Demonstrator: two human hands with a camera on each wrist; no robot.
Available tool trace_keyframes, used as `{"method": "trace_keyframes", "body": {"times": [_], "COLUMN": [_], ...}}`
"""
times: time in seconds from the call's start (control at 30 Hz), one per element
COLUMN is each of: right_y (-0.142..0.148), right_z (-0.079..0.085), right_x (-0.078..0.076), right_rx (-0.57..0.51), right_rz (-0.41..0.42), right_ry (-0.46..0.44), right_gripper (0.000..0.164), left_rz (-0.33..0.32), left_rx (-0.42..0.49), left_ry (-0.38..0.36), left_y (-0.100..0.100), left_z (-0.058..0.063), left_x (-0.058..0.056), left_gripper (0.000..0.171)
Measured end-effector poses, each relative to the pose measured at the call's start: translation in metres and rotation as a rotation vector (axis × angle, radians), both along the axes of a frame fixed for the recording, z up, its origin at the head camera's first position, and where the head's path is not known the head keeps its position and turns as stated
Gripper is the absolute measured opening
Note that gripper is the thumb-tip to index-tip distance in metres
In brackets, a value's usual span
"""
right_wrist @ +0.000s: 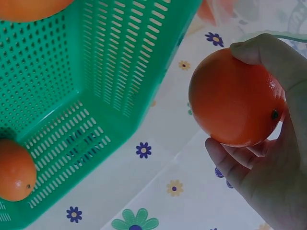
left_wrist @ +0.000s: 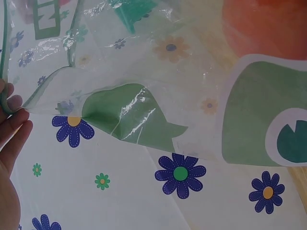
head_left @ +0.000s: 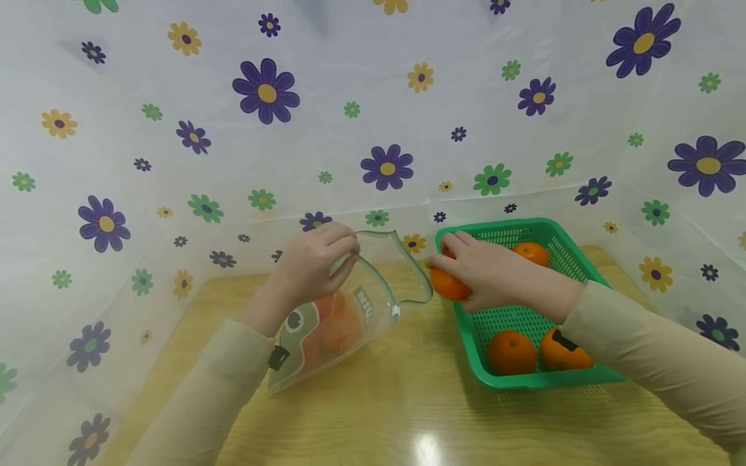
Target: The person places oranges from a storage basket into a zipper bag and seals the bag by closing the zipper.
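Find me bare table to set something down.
Bare table: on the near side of the clear bag and green basket, plus a strip between them. Crowded: the basket's near end, with two oranges, and by its left rim, where the right hand holds another.

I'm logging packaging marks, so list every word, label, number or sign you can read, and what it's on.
"NI", then a blurred third letter, perhaps U: green label on the clear bag.
Green boxed mark on the bag, left wrist view: cut off, unreadable.
No other lettering can be made out.
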State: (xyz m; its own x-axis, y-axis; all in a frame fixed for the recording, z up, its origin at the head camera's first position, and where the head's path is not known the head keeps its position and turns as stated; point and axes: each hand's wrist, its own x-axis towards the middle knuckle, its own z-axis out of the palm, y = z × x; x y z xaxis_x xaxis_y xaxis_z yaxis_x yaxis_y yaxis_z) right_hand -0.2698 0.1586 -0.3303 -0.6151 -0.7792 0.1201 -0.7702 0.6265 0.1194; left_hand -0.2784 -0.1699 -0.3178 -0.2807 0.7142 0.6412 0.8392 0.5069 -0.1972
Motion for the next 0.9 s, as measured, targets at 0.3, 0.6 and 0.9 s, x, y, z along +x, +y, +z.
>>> {"method": "trace_keyframes", "body": {"times": [0.3, 0.6, 0.9], "right_y": [-0.010, -0.018, -0.024], "right_z": [0.006, 0.008, 0.012], "right_x": [0.005, 0.007, 0.005], "right_rx": [-0.026, -0.034, -0.057], "right_rz": [0.006, 0.009, 0.076], "right_ry": [-0.001, -0.007, 0.032], "right_gripper": [0.078, 0.079, 0.078], "left_rz": [0.002, -0.001, -0.001], "left_rx": [-0.003, -0.001, 0.001], "left_ry": [0.001, 0.009, 0.012], "left_y": [0.002, 0.002, 0.001], "left_z": [0.001, 0.001, 0.004], "left_x": [0.001, 0.001, 0.001], "left_gripper": [0.007, 0.008, 0.008]}}
